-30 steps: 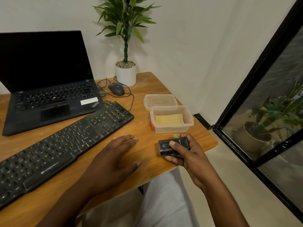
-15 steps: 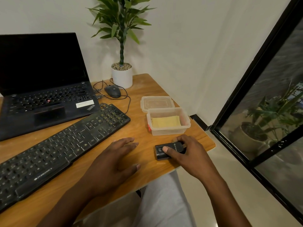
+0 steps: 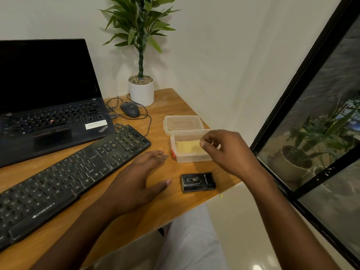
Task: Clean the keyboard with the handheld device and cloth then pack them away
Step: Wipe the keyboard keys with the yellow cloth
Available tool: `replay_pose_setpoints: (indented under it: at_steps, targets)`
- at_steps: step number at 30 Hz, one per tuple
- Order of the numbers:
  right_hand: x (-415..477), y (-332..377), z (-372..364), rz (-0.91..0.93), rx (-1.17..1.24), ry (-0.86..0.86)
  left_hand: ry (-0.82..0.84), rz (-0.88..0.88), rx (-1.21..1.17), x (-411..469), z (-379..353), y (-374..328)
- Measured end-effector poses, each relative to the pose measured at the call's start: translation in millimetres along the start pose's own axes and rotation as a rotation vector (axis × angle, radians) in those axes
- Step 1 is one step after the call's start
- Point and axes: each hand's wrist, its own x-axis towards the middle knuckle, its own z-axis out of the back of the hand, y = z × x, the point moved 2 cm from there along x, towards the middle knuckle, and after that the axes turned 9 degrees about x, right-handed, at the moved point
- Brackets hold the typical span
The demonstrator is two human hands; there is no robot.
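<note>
Hovering over the clear plastic container (image 3: 191, 152), the right hand (image 3: 226, 151) is curling its fingers (image 3: 204, 142) toward the thumb above the yellow cloth (image 3: 188, 146), which is lying flat on the container's floor; whether the fingertips are touching the cloth cannot be told. The handheld device (image 3: 198, 182), a small black block, is lying alone on the table (image 3: 175, 106) at six o'clock from the container, just below the right wrist and untouched by either hand. The left hand (image 3: 136, 182) is resting palm down on the wood, its fingers spread and holding nothing, the fingertips pointing toward the container's near corner and the thumb reaching toward the device at three o'clock without meeting it.

The black keyboard (image 3: 68, 176) is running diagonally at nine o'clock from the left hand, its right end sitting near the container with a strip of bare wood between them. The container's lid (image 3: 183, 123) is lying at twelve o'clock, touching the container's far wall. The device is sitting close to the table's near edge, and the container is sitting close to the right edge. Farther back, a laptop (image 3: 48, 117), a mouse (image 3: 130, 109) with its looping cable, and a potted plant (image 3: 140, 90) are filling the far side of the table.
</note>
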Motion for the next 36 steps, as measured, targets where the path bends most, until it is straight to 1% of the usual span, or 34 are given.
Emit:
replay_pose_setpoints:
  at_steps: [5, 8, 10, 14, 20, 27, 31, 36]
  targets:
    - [69, -14, -19, 0.13, -0.295, 0.309, -0.023, -0.004, 0.034, 16, 4, -11]
    - [91, -24, -36, 0.131, -0.446, 0.456, -0.026, -0.007, 0.026, 19, 3, -15]
    - [99, -26, -44, 0.129, -0.517, 0.529, -0.02, -0.011, 0.027, 20, 3, -16]
    - [109, -31, -52, 0.1, -0.55, 0.59, -0.006, -0.015, 0.032, 20, 0, -14]
    - [108, -33, -54, 0.076, -0.513, 0.587, -0.006, -0.01, 0.029, 17, -1, -10]
    - [104, -8, -30, 0.138, -0.46, 0.492, -0.028, 0.008, 0.04, 12, 5, -8]
    - [100, 24, -16, 0.166, -0.301, 0.43, -0.047, 0.043, 0.041, 3, 15, -1]
    - [90, 72, -30, 0.237, 0.01, 0.379, -0.118, 0.13, 0.029, -33, 34, 16]
